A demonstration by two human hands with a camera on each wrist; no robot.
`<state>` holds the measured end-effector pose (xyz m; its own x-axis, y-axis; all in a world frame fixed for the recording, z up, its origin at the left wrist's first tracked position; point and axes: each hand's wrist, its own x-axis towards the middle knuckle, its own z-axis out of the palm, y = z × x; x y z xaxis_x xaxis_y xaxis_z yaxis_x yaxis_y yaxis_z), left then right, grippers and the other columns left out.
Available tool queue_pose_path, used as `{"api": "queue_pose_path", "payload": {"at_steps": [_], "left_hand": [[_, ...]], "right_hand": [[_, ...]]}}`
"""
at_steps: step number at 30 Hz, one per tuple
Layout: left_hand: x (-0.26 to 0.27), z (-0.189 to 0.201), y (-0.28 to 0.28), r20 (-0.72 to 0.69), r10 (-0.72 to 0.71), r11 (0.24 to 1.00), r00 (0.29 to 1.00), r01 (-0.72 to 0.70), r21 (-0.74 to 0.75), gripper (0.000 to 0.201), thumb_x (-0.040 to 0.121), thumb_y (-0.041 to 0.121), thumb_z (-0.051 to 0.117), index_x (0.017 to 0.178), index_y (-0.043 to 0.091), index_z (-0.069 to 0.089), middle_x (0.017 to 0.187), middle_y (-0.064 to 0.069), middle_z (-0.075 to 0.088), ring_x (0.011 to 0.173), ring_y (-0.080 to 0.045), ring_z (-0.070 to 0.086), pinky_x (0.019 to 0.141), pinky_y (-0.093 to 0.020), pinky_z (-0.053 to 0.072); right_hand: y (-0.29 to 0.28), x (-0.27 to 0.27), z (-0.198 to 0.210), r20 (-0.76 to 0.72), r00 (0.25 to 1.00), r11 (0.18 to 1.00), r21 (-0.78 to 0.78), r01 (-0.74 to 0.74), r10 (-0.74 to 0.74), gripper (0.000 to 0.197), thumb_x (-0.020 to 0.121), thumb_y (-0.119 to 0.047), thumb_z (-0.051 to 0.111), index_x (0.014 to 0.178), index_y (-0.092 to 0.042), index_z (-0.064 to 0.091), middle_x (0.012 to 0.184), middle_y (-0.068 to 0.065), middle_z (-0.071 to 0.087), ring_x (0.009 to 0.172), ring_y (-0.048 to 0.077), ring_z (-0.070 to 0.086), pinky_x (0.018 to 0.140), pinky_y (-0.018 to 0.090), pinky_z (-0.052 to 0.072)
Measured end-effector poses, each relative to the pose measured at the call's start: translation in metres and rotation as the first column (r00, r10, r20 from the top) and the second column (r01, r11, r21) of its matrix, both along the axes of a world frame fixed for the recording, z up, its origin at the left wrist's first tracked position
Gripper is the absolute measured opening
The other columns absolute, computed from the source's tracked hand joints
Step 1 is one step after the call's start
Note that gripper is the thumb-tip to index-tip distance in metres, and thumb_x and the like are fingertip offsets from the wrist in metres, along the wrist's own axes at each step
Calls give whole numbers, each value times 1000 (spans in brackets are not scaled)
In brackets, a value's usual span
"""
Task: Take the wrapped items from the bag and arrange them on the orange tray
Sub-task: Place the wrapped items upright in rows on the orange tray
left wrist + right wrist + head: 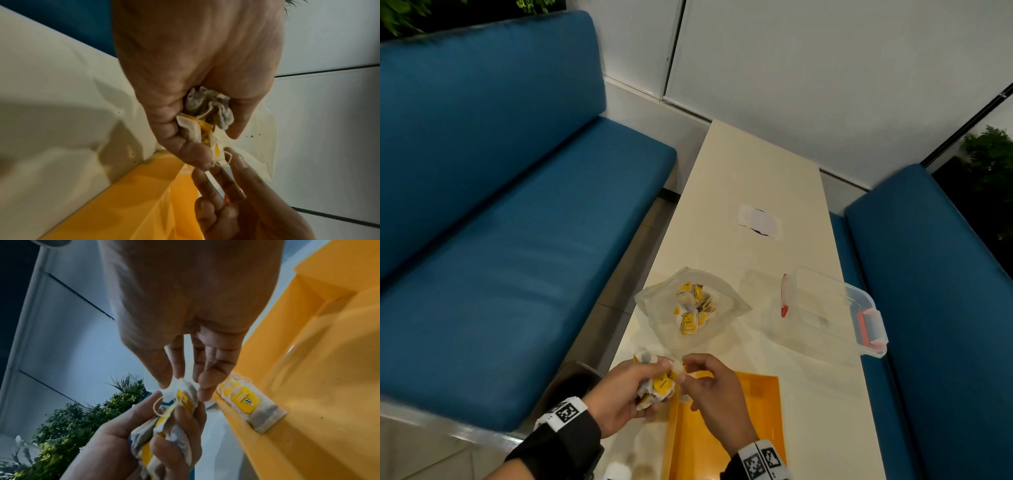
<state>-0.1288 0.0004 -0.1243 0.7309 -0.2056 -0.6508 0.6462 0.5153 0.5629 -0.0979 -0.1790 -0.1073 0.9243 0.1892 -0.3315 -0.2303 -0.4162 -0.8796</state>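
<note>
My left hand (631, 390) grips a bunch of wrapped tea bags (659, 385) with yellow tags just above the near left corner of the orange tray (753, 411). My right hand (698, 375) pinches the top of one tea bag (183, 391) in that bunch between thumb and forefinger. One wrapped tea bag (246, 400) lies on the tray's rim (273, 431) in the right wrist view. Further out on the table the clear plastic bag (690, 305) lies open with several more tea bags (693, 308) inside.
A clear plastic box (825, 308) with red clips stands right of the bag. A white card (758, 221) lies further up the cream table (750, 171). Blue benches (500, 240) flank the table on both sides.
</note>
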Motion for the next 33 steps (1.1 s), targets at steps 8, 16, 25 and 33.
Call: {"api": "queue_pose_path", "payload": {"at_steps": [8,16,25,33], "left_hand": [[-5,9,1,76,-80,997,994,79,15,26,96,18,65,121,12,72,99,-18,74,81,-24,70,64,-30,49],[-7,1,4,141,-119,964,983,80,252,29,77,20,84,103,13,74,90,-12,75,82,-22,70,65,-33,53],[-7,-5,12,97,-49,964,994,21,265,17,91,14,76,106,8,71,92,-16,76,86,-33,76,68,-37,57],[-2,4,14,110,-74,958,991,40,284,20,89,11,78,107,8,71,96,-16,76,88,-32,77,67,-35,58]], "right_hand": [[4,2,5,-49,998,998,29,48,-47,16,86,-6,72,97,-18,73,91,10,70,64,19,68,51,29,49],[5,-2,9,-123,986,984,127,126,-111,9,86,2,72,91,1,65,90,22,65,66,34,72,59,36,57],[-1,-6,7,-83,994,995,64,79,-73,14,88,4,66,95,-8,69,93,12,62,63,29,71,66,40,61],[-6,-2,13,-108,994,999,-42,6,-11,26,83,5,61,74,-17,73,101,9,68,80,28,71,63,29,59]]}}
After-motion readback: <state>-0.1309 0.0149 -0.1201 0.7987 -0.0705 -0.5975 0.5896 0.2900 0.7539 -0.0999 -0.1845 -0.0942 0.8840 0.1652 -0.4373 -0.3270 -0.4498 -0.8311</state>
